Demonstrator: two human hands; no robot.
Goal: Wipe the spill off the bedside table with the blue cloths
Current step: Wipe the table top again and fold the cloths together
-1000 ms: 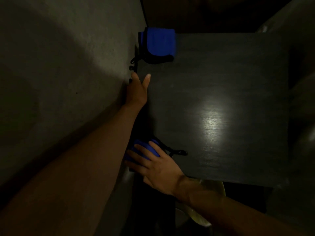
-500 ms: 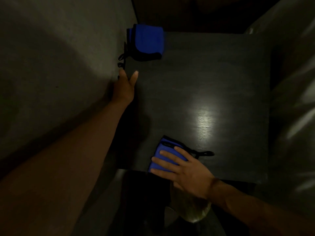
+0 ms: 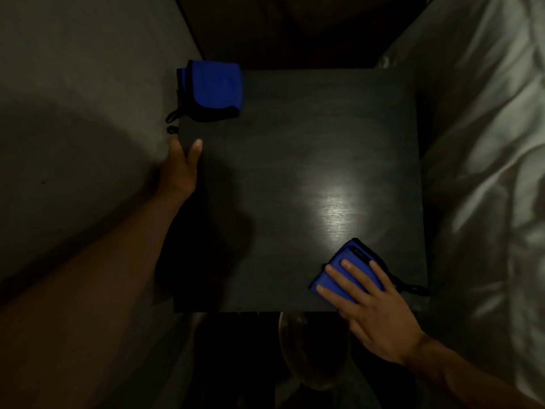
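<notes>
Dim light falls on the square dark wooden worktop. At its near right corner the right hand presses flat, fingers spread, on a folded blue cloth with black edging. At the left edge the left hand grips the worktop. A second folded blue cloth lies at the far left corner.

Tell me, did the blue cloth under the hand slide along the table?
Yes. The folded blue cloth under the right hand slid from the dark wooden table's near-left corner to its near-right corner.
</notes>
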